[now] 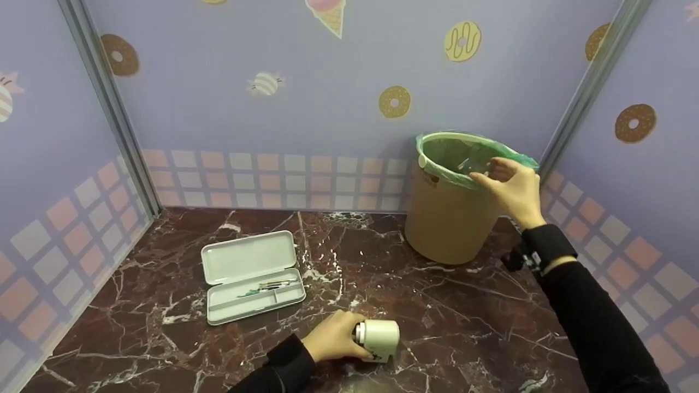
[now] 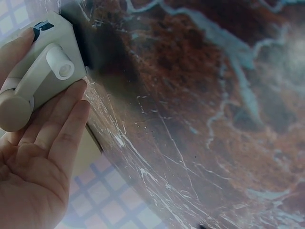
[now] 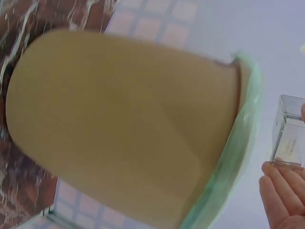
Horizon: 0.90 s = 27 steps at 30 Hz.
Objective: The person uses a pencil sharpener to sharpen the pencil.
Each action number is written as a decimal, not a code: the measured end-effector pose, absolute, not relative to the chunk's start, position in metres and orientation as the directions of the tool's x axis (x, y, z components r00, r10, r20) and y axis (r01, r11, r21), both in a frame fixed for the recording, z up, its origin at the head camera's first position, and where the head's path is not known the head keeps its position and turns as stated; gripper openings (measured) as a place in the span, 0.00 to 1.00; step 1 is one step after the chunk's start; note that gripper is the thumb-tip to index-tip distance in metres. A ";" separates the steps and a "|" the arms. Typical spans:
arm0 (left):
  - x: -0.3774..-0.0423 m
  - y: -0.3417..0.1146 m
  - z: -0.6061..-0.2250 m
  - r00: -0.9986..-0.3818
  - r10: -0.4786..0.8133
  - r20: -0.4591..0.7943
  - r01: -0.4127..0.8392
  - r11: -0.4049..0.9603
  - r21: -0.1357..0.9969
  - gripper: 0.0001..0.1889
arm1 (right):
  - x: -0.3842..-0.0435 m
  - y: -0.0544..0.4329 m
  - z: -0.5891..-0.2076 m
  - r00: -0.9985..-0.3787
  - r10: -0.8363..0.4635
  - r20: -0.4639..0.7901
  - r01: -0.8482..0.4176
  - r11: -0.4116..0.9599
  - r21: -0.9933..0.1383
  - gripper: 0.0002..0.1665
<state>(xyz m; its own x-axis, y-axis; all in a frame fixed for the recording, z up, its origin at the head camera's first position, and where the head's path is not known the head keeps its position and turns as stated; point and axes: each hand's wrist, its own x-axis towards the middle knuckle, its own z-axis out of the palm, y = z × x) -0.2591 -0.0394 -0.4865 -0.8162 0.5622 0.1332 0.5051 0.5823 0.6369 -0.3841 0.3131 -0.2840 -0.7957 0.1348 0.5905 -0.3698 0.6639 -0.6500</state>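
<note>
My left hand [image 1: 334, 337] grips a pale hand-crank pencil sharpener [image 1: 381, 339] low over the marbled table. In the left wrist view its white crank [image 2: 60, 63] and round knob face the camera, the thumb on one side and the fingers along the other. My right hand [image 1: 516, 188] pinches a clear plastic shavings drawer [image 3: 289, 136] between thumb and fingers. It is over the mouth of a tan trash bin [image 1: 450, 224], whose rim carries a green bag liner [image 1: 461, 179]. What lies inside the drawer is not distinct.
An open white pencil case [image 1: 248, 256] lies on the table [image 1: 382, 284] at the left, with a few slim pens or pencils [image 1: 276, 284] in it. The bin stands at the back right near the patterned wall [image 1: 327, 125]. Side walls flank the table.
</note>
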 end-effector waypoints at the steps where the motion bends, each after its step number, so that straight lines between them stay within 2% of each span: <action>1: -0.259 -0.039 -0.487 -0.816 0.563 0.133 0.505 0.581 0.638 0.20 | -0.380 0.312 -0.287 -0.802 0.122 0.585 -0.380 0.651 -0.657 0.35; 7: -0.259 -0.040 -0.487 -0.810 0.568 0.145 0.518 0.578 0.630 0.21 | -0.356 0.302 -0.316 -0.822 0.015 0.569 -0.438 0.622 -0.649 0.34; 13: -0.260 -0.039 -0.489 -0.812 0.566 0.140 0.514 0.582 0.630 0.21 | -0.332 0.290 -0.361 -0.835 -0.132 0.535 -0.496 0.600 -0.627 0.33; 21: -0.260 -0.039 -0.488 -0.811 0.567 0.142 0.513 0.575 0.638 0.22 | -0.303 0.283 -0.427 -0.909 -0.259 0.327 -0.416 0.526 -0.742 0.34; 27: -0.259 -0.039 -0.488 -0.812 0.566 0.144 0.516 0.578 0.632 0.22 | -0.286 0.285 -0.462 -0.907 -0.341 0.246 -0.406 0.557 -0.724 0.35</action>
<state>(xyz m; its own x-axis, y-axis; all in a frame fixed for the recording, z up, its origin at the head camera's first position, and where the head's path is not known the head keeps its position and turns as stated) -0.2587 -0.0390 -0.4880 -0.8116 0.5663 0.1440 0.5156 0.5783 0.6322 -0.2862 0.2850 -0.4616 -0.9071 -0.3414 0.2461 -0.4062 0.5573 -0.7241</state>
